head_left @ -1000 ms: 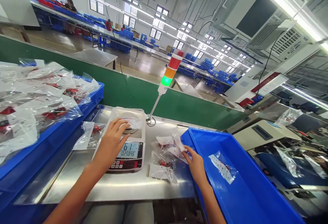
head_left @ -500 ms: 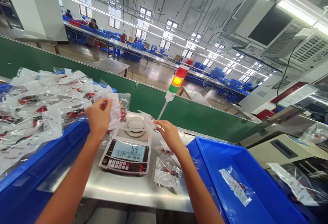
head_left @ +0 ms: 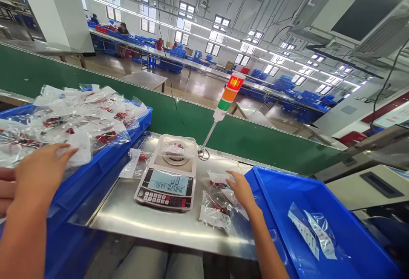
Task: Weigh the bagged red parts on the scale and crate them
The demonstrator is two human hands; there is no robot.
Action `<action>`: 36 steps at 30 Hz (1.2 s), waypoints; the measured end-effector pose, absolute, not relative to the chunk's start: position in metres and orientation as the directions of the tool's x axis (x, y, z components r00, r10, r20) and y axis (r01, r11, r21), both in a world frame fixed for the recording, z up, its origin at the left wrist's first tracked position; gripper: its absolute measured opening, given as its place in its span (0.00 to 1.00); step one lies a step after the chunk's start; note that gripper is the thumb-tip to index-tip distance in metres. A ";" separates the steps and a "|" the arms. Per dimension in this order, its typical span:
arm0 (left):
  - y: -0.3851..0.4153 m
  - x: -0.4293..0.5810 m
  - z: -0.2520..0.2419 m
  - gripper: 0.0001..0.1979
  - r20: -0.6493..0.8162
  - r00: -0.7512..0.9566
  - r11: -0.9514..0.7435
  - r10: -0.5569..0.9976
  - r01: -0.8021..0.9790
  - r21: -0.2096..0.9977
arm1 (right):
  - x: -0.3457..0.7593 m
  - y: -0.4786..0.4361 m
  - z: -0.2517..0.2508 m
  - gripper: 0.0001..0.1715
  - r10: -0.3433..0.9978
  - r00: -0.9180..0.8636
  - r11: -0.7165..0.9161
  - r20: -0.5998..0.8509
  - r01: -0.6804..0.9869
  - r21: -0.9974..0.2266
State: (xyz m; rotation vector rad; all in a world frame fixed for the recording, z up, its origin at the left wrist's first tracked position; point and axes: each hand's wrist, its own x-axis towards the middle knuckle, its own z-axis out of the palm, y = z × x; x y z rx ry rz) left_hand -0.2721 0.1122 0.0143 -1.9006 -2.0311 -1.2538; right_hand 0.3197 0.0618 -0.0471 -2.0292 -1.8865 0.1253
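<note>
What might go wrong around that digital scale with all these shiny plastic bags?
The clear plastic bag on the grey digital bench scale may brush the casing and skew the reading. The loose clear bags by the right hand could slip off the stainless steel bench. The heaped clear bags bulge over the rim of the blue plastic tray and might slide towards the left hand.

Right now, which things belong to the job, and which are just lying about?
In use: left hand over bagged red parts in a blue tray; right hand on bags on the steel bench; bag on the scale; other blue tray.

Just nearby: stack light; far workbenches.
</note>
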 end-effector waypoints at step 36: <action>-0.004 0.065 -0.090 0.21 0.078 0.813 -0.727 0.577 0.468 0.503 | 0.419 0.032 0.025 0.23 0.668 0.623 -0.338 0.406 0.741 -0.581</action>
